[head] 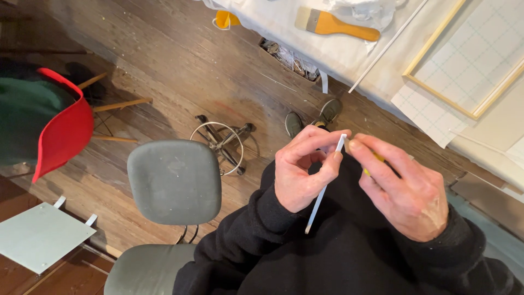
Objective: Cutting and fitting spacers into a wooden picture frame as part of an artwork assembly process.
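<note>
Thin white strip pinched between both hands, held over the lap.

The left hand (300,172) closes thumb and forefinger on the white strip (325,186) near its upper end; the strip's long axis slants from that grip down and left to a free lower tip over the black sleeve (256,218). The right hand (406,191) touches the upper tip, fingers pressed on a partly hidden yellow tool (376,159). The grey stool (174,180) stands well left of the strip, with open room between.

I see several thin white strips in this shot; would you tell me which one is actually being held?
The short white strip pinched between the left hand and right hand, over the black sweater. The long white strip lies untouched on the white-covered table, beside the wooden frame.
</note>
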